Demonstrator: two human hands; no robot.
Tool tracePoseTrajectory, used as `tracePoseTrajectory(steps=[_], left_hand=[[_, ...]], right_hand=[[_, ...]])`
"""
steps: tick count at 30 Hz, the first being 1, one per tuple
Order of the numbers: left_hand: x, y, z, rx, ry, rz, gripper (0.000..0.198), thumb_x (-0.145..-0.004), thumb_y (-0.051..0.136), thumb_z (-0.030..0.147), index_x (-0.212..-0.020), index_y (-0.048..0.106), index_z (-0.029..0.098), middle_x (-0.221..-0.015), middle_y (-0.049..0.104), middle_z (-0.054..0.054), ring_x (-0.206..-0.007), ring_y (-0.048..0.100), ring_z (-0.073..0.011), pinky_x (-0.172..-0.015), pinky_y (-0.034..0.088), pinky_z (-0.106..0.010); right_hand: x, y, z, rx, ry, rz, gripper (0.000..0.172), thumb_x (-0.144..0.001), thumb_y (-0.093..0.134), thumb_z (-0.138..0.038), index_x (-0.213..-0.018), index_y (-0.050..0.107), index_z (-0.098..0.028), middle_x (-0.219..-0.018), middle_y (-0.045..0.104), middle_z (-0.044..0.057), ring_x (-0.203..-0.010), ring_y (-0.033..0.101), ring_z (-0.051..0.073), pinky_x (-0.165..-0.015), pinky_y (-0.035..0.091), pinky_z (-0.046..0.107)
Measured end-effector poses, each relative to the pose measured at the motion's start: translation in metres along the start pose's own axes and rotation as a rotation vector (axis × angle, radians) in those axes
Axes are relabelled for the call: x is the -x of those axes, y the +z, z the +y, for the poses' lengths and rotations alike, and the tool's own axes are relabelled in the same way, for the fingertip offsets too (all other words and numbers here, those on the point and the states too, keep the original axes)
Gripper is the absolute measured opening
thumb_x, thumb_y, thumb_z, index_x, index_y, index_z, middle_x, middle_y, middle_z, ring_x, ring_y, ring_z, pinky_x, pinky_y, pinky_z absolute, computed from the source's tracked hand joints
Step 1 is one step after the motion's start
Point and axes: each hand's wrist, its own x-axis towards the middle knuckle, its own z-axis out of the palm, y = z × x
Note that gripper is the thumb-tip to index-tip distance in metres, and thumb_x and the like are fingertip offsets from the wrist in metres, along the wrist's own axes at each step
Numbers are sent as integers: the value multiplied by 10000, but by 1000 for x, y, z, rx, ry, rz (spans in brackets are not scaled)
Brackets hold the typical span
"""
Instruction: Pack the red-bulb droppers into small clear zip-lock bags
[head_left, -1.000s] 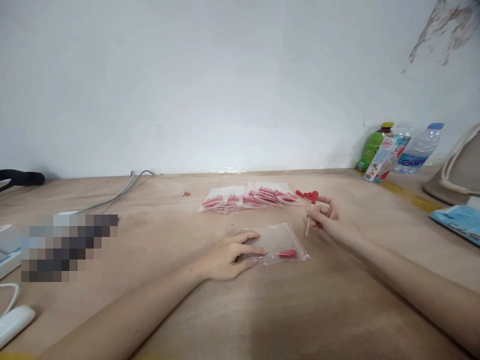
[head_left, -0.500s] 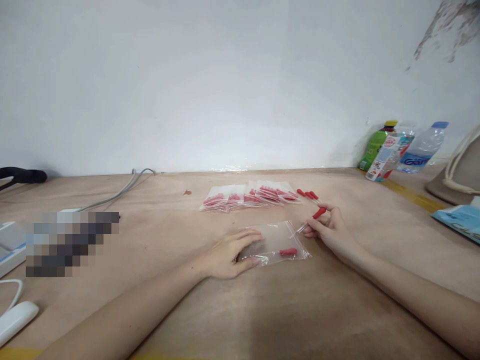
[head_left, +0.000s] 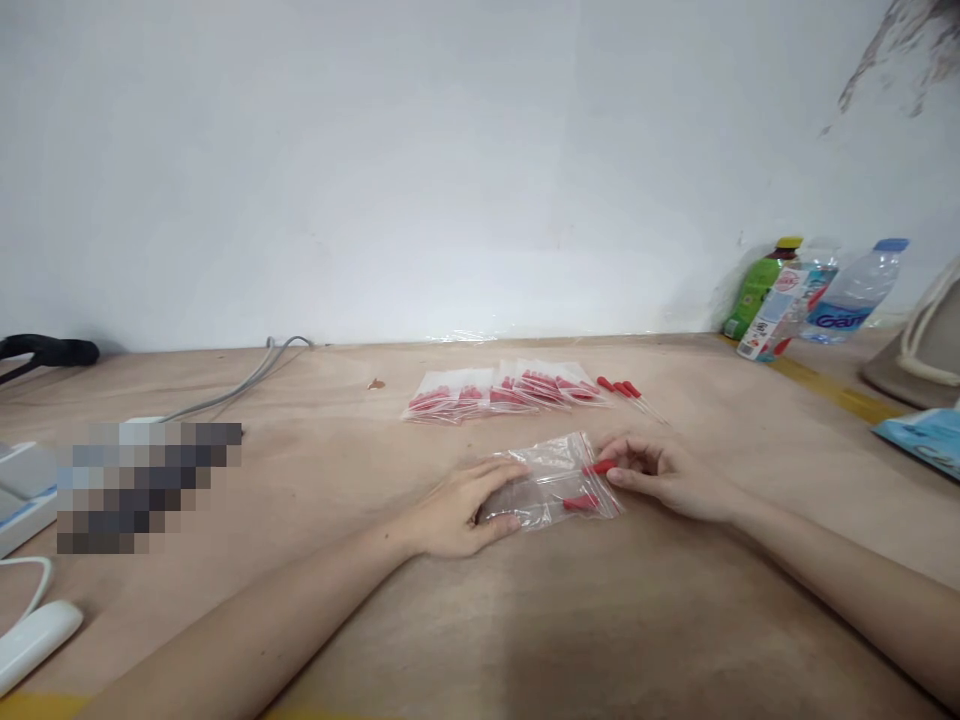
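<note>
A small clear zip bag (head_left: 551, 485) lies on the wooden table (head_left: 450, 620) with one red-bulbed dropper (head_left: 579, 503) inside it. My left hand (head_left: 461, 510) rests on the bag's left end, fingers flat and holding it down. My right hand (head_left: 660, 475) is at the bag's right opening, fingers pinched on a second red-bulbed dropper (head_left: 600, 467) that is partly inside the bag. Behind them lies a row of filled bags (head_left: 502, 392) with red droppers, and three loose droppers (head_left: 622, 390) lie at its right end.
Bottles (head_left: 795, 295) stand against the wall at the far right, beside a beige bag (head_left: 919, 345) and a blue packet (head_left: 919, 435). A grey cable (head_left: 240, 385) and white devices (head_left: 30, 640) lie at the left, near a blurred patch.
My right hand brought the dropper down from near the loose droppers and pushed its tip into the bag's opening. My left hand stayed on the bag.
</note>
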Motion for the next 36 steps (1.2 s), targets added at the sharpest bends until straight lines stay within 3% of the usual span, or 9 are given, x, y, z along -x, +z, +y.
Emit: tracePoseTrajectory(steps=[5, 13, 17, 21, 23, 25, 29, 31, 36], left_hand=[[0, -1, 0, -3, 6, 2, 506, -848, 496, 341, -1310, 346, 201, -1293, 455, -86, -1201, 408, -216, -998, 339, -374], [0, 1, -1, -11, 6, -1, 514, -851, 487, 343, -1324, 337, 205, -1322, 429, -87, -1221, 388, -226, -1007, 330, -395], [-1, 0, 0, -3, -3, 2, 515, -845, 499, 338, -1320, 347, 207, -1309, 446, -86, -1211, 400, -224, -1002, 336, -397], [0, -1, 0, -2, -5, -9, 479, -843, 507, 330, -1295, 405, 208, -1323, 436, -82, -1223, 391, -221, -1014, 323, -390], [0, -1, 0, -4, -17, -32, 422, -854, 494, 339, -1258, 464, 222, -1345, 411, -75, -1234, 382, -226, -1018, 316, -389], [0, -1, 0, -7, -22, -49, 383, -865, 480, 343, -1232, 501, 234, -1356, 397, -69, -1242, 373, -227, -1022, 311, -383], [-1, -2, 0, -18, -23, -72, 365, -884, 451, 329, -1238, 495, 255, -1364, 387, -58, -1255, 354, -224, -1024, 306, -380], [-1, -2, -1, -25, -31, -81, 361, -891, 437, 329, -1241, 491, 258, -1367, 381, -57, -1260, 346, -219, -1024, 305, -375], [0, -1, -1, -32, -29, -76, 363, -892, 435, 341, -1243, 488, 262, -1370, 378, -56, -1260, 345, -211, -1025, 302, -373]], right_hand=[[-6, 0, -4, 165, -98, -89, 324, -691, 615, -469, -843, 684, -191, -868, 606, 54, -708, 520, 136, -616, 405, 269], [-11, 16, -2, 70, 74, 16, 325, -607, 675, -455, -712, 658, -148, -548, 550, -11, -469, 398, 70, -438, 303, 206], [-7, 23, -12, 72, -46, 10, 268, -651, 643, -444, -690, 673, -180, -682, 578, 8, -568, 479, 100, -519, 381, 230], [-7, 17, -22, 105, -152, -174, 243, -732, 570, -419, -727, 703, -215, -831, 617, 26, -801, 548, 160, -709, 428, 271], [-10, 5, -22, 154, -116, -211, 258, -743, 553, -418, -749, 702, -208, -812, 637, 24, -775, 557, 162, -686, 428, 271], [-17, -13, -18, 272, -40, -101, 255, -727, 561, -408, -730, 688, -187, -730, 642, 23, -670, 549, 151, -594, 408, 257], [-41, -53, 0, 572, 112, 448, 147, -665, 600, -311, -688, 637, -170, -628, 608, 25, -559, 505, 137, -513, 356, 248], [-55, -72, 12, 612, 216, 604, 136, -650, 605, -286, -714, 618, -167, -670, 618, 44, -584, 526, 146, -521, 367, 252], [-84, -95, 31, 481, 463, 644, 207, -510, 707, -261, -652, 605, -152, -553, 577, 61, -545, 535, 187, -468, 372, 282]])
